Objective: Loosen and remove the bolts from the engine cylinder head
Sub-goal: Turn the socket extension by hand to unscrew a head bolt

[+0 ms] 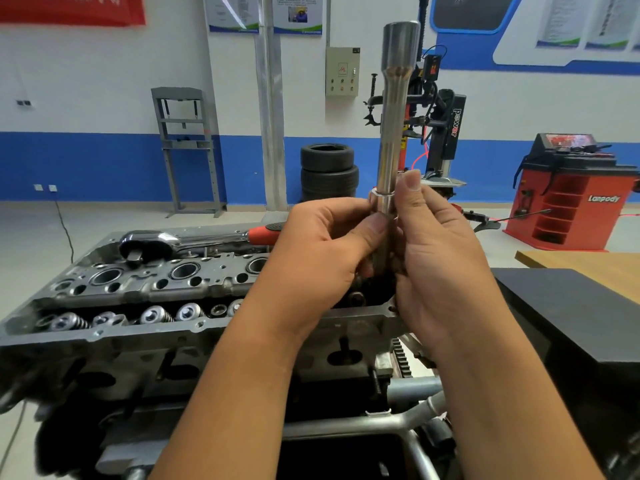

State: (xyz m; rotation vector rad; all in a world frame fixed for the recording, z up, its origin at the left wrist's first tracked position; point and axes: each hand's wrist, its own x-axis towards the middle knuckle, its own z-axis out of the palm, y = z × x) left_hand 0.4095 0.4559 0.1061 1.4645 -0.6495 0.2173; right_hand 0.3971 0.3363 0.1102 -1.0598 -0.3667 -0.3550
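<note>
The grey engine cylinder head (149,296) sits on a stand in front of me, valve springs showing along its near side. Above its right end I hold a long silver socket extension (394,116) upright. My left hand (322,258) pinches the lower part, where a small ring or washer sits around the shaft. My right hand (440,258) grips the same lower part from the right, thumb up along the shaft. What is at the tool's lower tip is hidden by my fingers. A ratchet wrench (180,242) with a red handle lies on the far side of the head.
A black block (571,306) and a wooden tabletop (588,268) stand to the right. Behind are stacked tyres (329,171), a red tyre machine (429,126), a red wheel balancer (571,192) and a grey press frame (187,147).
</note>
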